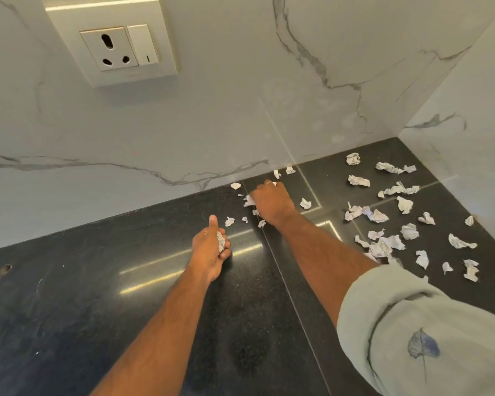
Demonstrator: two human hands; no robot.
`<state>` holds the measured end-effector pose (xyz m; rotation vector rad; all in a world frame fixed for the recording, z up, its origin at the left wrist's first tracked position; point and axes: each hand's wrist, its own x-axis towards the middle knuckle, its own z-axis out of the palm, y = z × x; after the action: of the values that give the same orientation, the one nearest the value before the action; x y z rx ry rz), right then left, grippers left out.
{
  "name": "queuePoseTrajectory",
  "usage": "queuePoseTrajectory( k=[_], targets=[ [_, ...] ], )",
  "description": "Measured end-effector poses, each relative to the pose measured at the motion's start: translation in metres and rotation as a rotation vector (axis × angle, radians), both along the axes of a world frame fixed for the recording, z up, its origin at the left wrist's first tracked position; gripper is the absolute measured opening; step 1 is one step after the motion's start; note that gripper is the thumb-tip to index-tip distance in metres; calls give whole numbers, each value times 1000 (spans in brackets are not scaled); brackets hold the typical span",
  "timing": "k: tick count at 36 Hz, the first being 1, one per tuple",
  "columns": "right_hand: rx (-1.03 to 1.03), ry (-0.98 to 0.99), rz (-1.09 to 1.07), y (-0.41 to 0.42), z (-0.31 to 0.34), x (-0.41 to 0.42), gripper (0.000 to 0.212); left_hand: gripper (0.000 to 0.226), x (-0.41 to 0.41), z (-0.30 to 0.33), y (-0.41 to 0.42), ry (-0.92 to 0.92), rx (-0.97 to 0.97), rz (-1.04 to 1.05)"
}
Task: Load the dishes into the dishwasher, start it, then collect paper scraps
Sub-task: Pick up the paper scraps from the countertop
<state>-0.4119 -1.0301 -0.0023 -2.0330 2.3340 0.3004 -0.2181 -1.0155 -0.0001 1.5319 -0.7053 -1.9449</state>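
Note:
Several crumpled white paper scraps (383, 215) lie scattered over the black countertop (126, 295), mostly toward the right corner. My left hand (209, 250) sits near the middle of the counter, its fingers curled round a small wad of collected scraps (221, 241), thumb pointing up. Farther back, close to the wall, my right hand (272, 202) is knuckles up and curled over scraps (249, 200) that show at its left edge. A few small scraps (229, 221) lie between the two hands.
A marble-patterned wall (212, 124) rises behind the counter and meets a side wall (469, 124) at the right corner. A wall socket with a switch (117, 47) sits high on the left. A seam (286, 284) runs through the counter.

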Motion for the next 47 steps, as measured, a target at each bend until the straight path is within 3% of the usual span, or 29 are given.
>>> queuePoseTrajectory(
  k=[4,7,9,13,17,21,25,29,31,33,36,41,44,47],
  targets=[
    [-41,13,6,20,-8,-3,19,40,2,-6,3,-11,25,0],
    [-91,-82,-46,34,-11,-5,13,41,5,-14,10,13,38,8],
    [-191,-219,-156,42,-10,-4,12,42,7,-20,15,48,42,34],
    [-485,-678,-352,64,0,18,7,46,7,-25,20,84,34,89],
    [-396,-983,-264,87,7,70,4,51,5,-28,22,104,6,69],
    [-347,-940,-188,96,-11,100,7,62,6,-32,22,155,1,31],
    [-287,-847,-219,93,-17,108,11,49,7,-27,23,129,-49,-1],
    [-66,-1060,-143,82,-3,92,17,37,6,-27,23,60,-55,98],
    [-58,-1179,-193,76,6,82,18,36,3,-26,21,66,-46,133],
    [-182,-1131,-280,68,7,73,15,33,-1,-25,19,84,-41,150],
    [-279,-859,-293,52,-4,66,25,35,-4,-25,17,72,-40,173],
    [-103,-530,-47,35,-15,75,46,32,-3,-25,15,23,-52,146],
    [-75,-344,62,40,-20,82,36,32,1,-24,11,22,-53,162],
    [-152,-279,129,55,-28,88,19,34,4,-25,7,27,-50,184]
  ],
)
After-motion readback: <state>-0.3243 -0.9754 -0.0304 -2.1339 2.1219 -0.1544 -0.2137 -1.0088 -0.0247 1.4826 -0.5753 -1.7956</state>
